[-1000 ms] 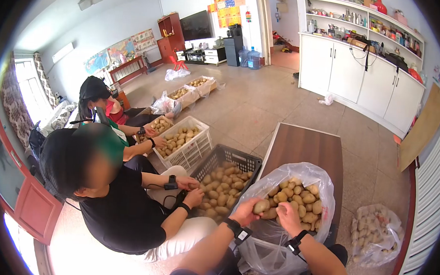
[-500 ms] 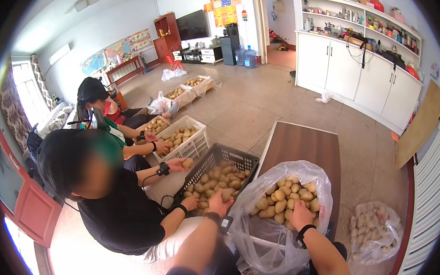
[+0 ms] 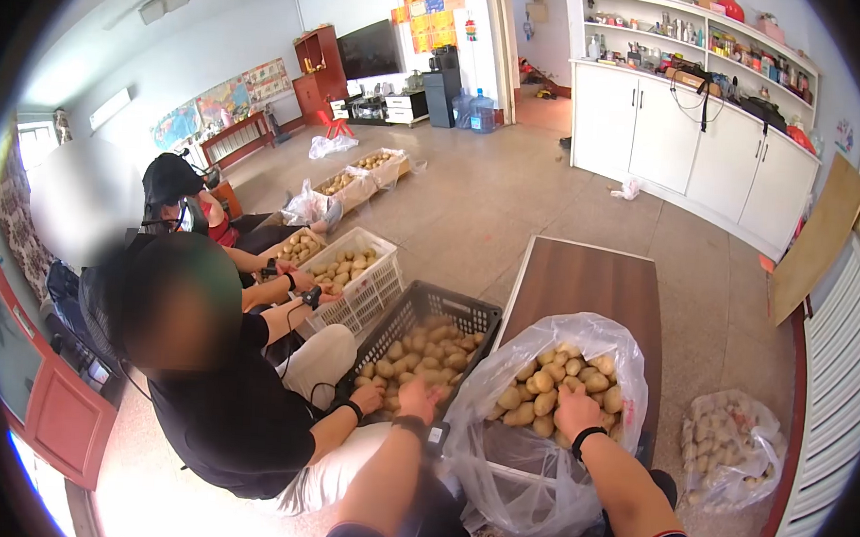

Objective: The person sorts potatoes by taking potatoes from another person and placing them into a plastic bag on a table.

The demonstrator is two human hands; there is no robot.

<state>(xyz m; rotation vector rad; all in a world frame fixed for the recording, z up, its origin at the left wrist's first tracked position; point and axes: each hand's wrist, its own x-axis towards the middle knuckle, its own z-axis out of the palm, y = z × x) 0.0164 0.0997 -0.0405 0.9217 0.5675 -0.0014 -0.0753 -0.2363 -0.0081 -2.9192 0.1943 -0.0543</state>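
No text, label or number can be read

Above the bench [image 3: 585, 281] beyond the bag [image 3: 474, 446], a hand could pass. The bag's raised film rings its mouth, leaving access from above. At the crate [image 3: 459, 308], a co-worker's hand [image 3: 368, 397] crowds the left hand [image 3: 421, 400].

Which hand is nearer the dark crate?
Left. The left hand is at the dark crate, low over the potatoes at its near end. The right hand is farther off, to the crate's right, inside the open plastic bag.
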